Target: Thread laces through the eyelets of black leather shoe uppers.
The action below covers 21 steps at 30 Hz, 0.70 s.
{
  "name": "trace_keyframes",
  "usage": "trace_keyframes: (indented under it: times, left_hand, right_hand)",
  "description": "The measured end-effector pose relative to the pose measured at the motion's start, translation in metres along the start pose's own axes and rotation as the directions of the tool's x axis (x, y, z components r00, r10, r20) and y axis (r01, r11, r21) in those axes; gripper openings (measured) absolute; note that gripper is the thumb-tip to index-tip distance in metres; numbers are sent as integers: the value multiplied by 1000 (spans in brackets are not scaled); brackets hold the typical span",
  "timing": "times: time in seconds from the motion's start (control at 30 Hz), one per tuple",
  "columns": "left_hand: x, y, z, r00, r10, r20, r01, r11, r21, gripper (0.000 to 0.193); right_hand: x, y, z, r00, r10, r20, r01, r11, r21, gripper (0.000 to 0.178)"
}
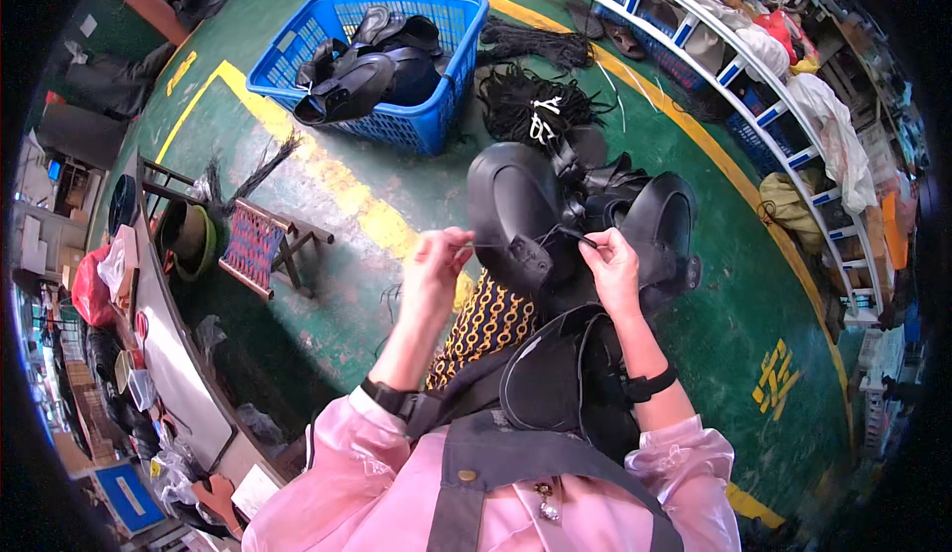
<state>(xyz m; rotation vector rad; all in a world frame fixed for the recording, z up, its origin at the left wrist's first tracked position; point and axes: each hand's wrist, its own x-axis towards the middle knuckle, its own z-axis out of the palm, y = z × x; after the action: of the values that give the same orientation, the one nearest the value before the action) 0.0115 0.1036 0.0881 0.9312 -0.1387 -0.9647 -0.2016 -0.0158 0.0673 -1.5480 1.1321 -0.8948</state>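
A black shoe (513, 195) lies in front of me with its eyelet flap (532, 257) toward me. Left of this flap, my left hand (436, 262) pinches a thin dark lace between thumb and fingertips. On the other side my right hand (614, 272) has its thumb and forefinger closed on a black shoelace (572, 233) that runs to the shoe. More black footwear (662, 217) sits just beyond and right of that hand. Another black shoe piece (545, 378) rests against my lap, near patterned yellow-and-black cloth (488, 324).
A blue plastic basket (421, 125) of black shoes stands ahead. Right of it, bundles of black laces (531, 106) lie on the green floor. A folding stool (260, 249) and a cluttered table (183, 383) are at left; a white rail (773, 106) curves along the right.
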Motion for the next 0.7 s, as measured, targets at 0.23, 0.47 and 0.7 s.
trace_keyframes:
  times: [0.23, 0.47, 0.7]
  left_hand:
    - [-1, 173, -114, 919, 387, -80, -393, 871, -297, 12]
    - [-48, 214, -300, 706, 551, -445, -584, 808, 74, 19]
    - [-145, 229, -422, 327, 745, -582, 47, 602, 797, 27]
  right_hand:
    - [4, 6, -10, 993, 53, -107, -53, 999, 4, 11]
    - [16, 13, -27, 919, 334, -208, -260, 912, 317, 17]
    - [21, 13, -35, 923, 338, -186, -289, 925, 248, 17]
